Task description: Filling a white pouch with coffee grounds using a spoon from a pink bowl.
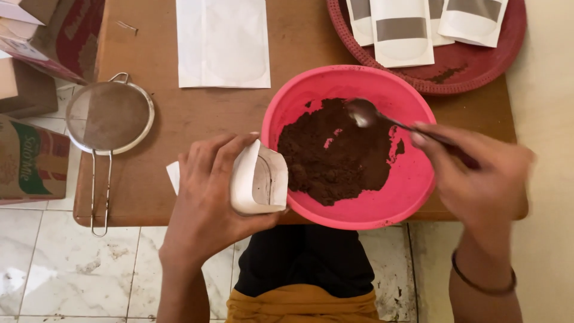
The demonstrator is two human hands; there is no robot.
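My left hand (pixel 209 191) grips a small white pouch (pixel 260 179), held open with its mouth facing the pink bowl (pixel 412 185). The pouch touches the bowl's left rim. Dark brown powder (pixel 332 152) fills the middle of the bowl. My right hand (pixel 478 173) holds a metal spoon (pixel 366 113) by its handle; the spoon's bowl hovers over the powder near the far side and looks empty.
A round metal sieve (pixel 109 116) lies at the wooden table's left end, handle over the edge. Flat white pouches (pixel 222 42) lie at the back. A red tray (pixel 478 69) holds several filled pouches. Cardboard boxes (pixel 30 158) stand at left on the tiled floor.
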